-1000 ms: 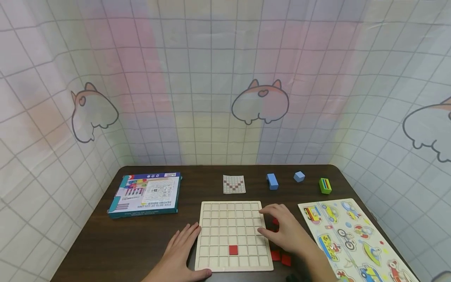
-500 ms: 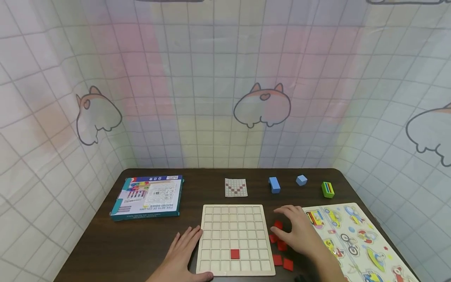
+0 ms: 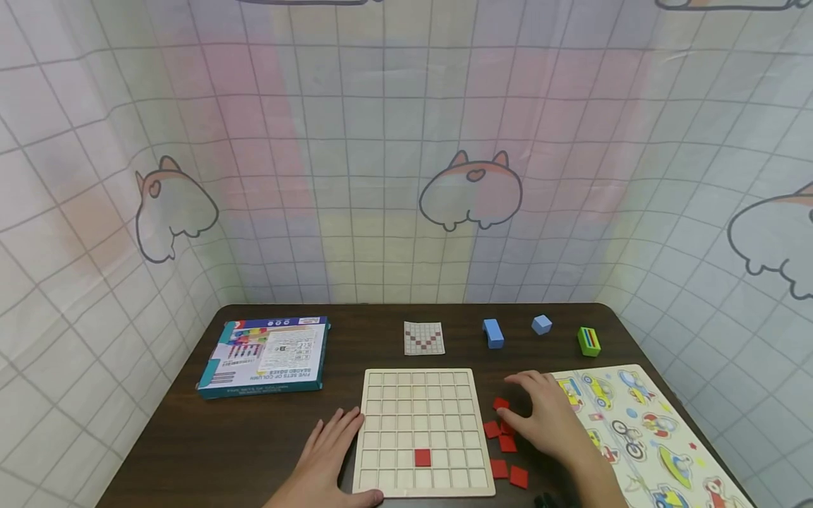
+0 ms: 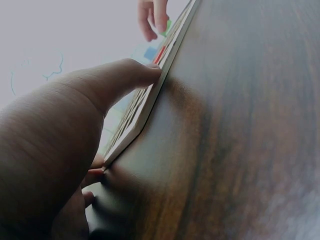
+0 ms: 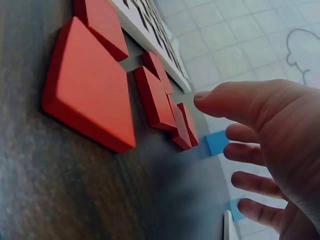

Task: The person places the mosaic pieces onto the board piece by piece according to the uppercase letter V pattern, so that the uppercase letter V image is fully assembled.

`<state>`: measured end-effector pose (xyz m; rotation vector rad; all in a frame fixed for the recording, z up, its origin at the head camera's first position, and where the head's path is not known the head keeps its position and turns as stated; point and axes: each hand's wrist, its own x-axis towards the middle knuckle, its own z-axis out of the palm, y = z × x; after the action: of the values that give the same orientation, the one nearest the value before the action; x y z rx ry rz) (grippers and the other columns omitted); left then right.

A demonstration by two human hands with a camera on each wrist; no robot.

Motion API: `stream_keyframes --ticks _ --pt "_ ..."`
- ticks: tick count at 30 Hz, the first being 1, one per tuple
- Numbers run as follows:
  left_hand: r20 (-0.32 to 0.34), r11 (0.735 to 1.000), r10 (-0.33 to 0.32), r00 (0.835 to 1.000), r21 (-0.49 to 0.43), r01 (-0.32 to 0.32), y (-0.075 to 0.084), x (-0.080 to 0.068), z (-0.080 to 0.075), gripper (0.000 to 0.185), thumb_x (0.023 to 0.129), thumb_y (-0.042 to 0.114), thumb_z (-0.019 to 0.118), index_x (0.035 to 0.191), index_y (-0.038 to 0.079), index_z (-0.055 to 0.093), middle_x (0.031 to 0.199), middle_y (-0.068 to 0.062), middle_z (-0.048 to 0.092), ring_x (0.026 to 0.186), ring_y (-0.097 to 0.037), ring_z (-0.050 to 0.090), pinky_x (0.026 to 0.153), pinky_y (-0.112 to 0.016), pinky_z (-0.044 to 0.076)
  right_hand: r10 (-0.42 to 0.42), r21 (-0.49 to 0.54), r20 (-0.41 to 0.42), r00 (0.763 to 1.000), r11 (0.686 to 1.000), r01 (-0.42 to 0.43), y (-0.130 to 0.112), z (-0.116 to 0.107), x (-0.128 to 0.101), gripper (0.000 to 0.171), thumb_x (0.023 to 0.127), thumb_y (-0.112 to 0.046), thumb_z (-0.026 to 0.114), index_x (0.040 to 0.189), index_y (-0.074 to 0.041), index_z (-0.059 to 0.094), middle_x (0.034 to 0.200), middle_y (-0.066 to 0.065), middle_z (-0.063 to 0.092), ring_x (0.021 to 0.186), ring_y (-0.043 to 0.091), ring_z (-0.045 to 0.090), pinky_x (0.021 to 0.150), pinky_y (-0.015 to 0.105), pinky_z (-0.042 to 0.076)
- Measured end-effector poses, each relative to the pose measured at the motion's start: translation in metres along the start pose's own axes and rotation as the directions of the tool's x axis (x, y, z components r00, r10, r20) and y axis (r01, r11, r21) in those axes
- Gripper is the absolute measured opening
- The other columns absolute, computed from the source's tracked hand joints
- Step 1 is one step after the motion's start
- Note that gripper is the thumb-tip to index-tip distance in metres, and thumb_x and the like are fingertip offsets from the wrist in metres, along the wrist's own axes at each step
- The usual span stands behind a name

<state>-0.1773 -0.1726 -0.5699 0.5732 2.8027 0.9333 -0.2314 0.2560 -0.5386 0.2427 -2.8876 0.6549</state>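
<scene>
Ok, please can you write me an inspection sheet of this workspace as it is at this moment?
Surface: dark wooden table, bare at front left.
Job's things: wooden grid board with one red tile seated in a cell; loose red tiles on the table right of the board.
Clutter: teal game box, pattern card, two blue blocks, green striped block, vehicle puzzle board.
Grippers: left hand rests flat against the board's left edge; right hand hovers with fingers spread over the loose tiles, holding nothing.
Cables: nothing seen.
Surroundings: checked curtain with cartoon prints on three sides.
</scene>
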Motion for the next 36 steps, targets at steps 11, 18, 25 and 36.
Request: stream_keyframes --ticks 11,18,25,36 --pt "0.011 1.0 -0.019 1.0 0.001 0.019 0.001 0.0 -0.001 0.128 0.079 0.083 0.081 0.175 0.011 0.035 0.183 -0.011 0.032 0.171 -0.048 0.021 0.135 -0.078 0.009 0.034 -0.013 0.034 0.999 0.999 -0.033 0.001 0.003 0.0 0.047 0.091 -0.045 0.091 0.129 -0.018 0.079 0.129 0.002 0.075 0.119 0.027 0.062 0.107 0.059 0.057" --pt "0.011 1.0 -0.025 1.0 -0.003 0.025 0.001 0.0 0.0 0.128 0.078 0.084 0.081 0.175 0.012 0.036 0.183 -0.011 0.032 0.171 -0.047 0.021 0.136 -0.077 0.008 0.08 -0.016 0.039 0.996 0.997 -0.079 -0.002 0.004 0.0 0.038 0.091 -0.043 0.091 0.12 -0.021 0.082 0.121 -0.001 0.076 0.112 0.022 0.06 0.103 0.054 0.058" --pt "0.014 1.0 -0.022 1.0 -0.009 0.022 0.0 0.001 0.001 0.128 0.079 0.083 0.081 0.175 0.012 0.035 0.183 -0.011 0.032 0.171 -0.047 0.021 0.135 -0.078 0.009 0.099 -0.031 0.008 0.995 0.995 -0.099 -0.008 0.007 0.0 0.03 0.089 -0.039 0.091 0.113 -0.021 0.084 0.117 -0.001 0.077 0.112 0.024 0.063 0.102 0.056 0.059" --pt "0.034 0.999 -0.052 0.998 -0.013 0.053 0.001 0.002 0.001 0.129 0.079 0.084 0.081 0.175 0.013 0.034 0.184 -0.01 0.031 0.172 -0.046 0.019 0.136 -0.077 0.006 0.113 -0.024 0.025 0.993 0.993 -0.113 -0.011 0.007 0.001 0.019 0.088 -0.036 0.092 0.102 -0.025 0.085 0.109 -0.003 0.076 0.106 0.02 0.063 0.097 0.053 0.06"
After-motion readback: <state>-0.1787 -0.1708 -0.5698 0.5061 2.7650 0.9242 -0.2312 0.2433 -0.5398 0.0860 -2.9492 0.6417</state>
